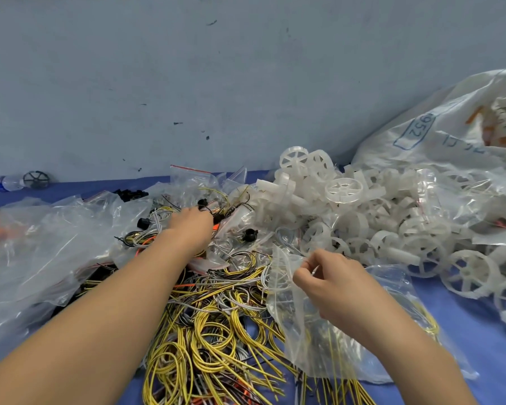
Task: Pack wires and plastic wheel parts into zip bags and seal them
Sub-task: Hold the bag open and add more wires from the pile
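Right hand [330,283] grips a zip bag [319,340]; left hand [192,229] grip unclear; sack [438,135] perhaps reads "952".

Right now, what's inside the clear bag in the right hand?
Through the bag held by the right hand, yellow wires show. The hand and the crumpled plastic hide the rest, so no wheels can be confirmed inside.

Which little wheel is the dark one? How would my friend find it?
Look along the blue-grey wall to the far left, where a plastic bottle lies. The dark wheel sits right beside it, far from the white wheel pile, and is the only dark one.
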